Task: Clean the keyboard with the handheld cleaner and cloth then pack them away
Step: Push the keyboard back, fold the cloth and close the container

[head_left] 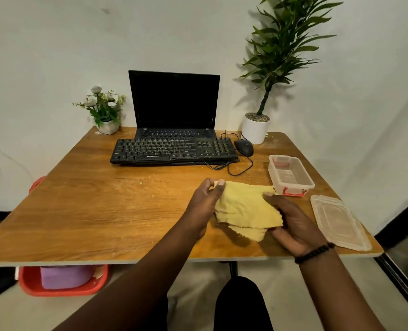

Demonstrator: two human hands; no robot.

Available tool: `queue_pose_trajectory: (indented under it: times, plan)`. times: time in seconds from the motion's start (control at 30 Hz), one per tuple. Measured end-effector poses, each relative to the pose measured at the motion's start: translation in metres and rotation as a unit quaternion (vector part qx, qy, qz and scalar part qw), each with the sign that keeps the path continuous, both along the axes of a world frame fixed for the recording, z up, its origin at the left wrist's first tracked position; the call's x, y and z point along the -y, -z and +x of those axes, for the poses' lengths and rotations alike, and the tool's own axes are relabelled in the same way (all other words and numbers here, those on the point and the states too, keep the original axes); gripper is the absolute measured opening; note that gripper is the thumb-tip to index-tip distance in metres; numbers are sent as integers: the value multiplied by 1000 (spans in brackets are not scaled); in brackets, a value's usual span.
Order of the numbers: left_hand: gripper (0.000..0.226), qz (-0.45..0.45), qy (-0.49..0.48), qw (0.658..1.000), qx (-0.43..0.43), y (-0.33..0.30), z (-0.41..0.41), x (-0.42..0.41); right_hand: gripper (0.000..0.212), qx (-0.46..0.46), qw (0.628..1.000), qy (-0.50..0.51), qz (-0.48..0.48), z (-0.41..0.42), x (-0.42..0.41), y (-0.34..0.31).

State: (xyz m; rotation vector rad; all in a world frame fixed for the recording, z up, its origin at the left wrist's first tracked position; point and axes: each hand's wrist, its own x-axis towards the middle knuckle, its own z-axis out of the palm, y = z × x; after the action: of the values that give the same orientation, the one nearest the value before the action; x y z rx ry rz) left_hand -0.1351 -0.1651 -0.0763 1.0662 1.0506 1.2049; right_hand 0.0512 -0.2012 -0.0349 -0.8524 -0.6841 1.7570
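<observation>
Both hands are holding the yellow cloth [245, 206] near the table's [90, 211] front edge: the left hand [204, 201] is pinching one corner, the right hand [293, 223] is gripping the other side. The keyboard [172, 150] is lying near the back edge.

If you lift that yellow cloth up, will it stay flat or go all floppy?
Probably floppy: the yellow cloth already sags and wrinkles between the left hand and right hand, with a ragged corner drooping. It looks thin, so likely light. Its soft weave should not slip easily from the fingers.
</observation>
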Motion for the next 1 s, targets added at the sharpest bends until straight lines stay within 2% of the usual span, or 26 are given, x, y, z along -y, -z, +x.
queue_pose_trajectory:
  times: [0.1,0.17,0.3,0.37,0.43,0.57,0.67,0.77,0.9,1.0]
  plan:
    - [26,109,-24,991,-75,-11,7,0,43,-154,988,18,-18,-19,16,15]
    - [26,165,-12,980,-111,-19,10,-3,53,-201,979,18,-7,-32,25,25]
    - [23,265,9,929,-259,-31,13,-15,61,-233,972,38,15,-59,32,38]
    - [26,285,9,895,-342,-32,13,-28,50,-219,974,52,20,-62,31,44]
    - [30,286,-1,876,-389,-33,15,-42,41,-185,980,73,18,-54,27,43]
    - [27,267,-14,876,-402,-33,26,-64,37,-185,979,88,-13,-28,18,28]
    - [27,253,-25,886,-388,-32,44,-76,39,-222,969,101,-41,-10,12,22]
    - [32,234,-61,899,-366,-27,63,-85,39,-222,966,128,-27,11,-2,15]
    - [11,187,-73,918,-342,-6,87,-101,39,-137,973,184,3,51,-38,1]
    - [8,126,-31,942,-308,8,105,-110,38,0,966,256,39,78,-72,-17]
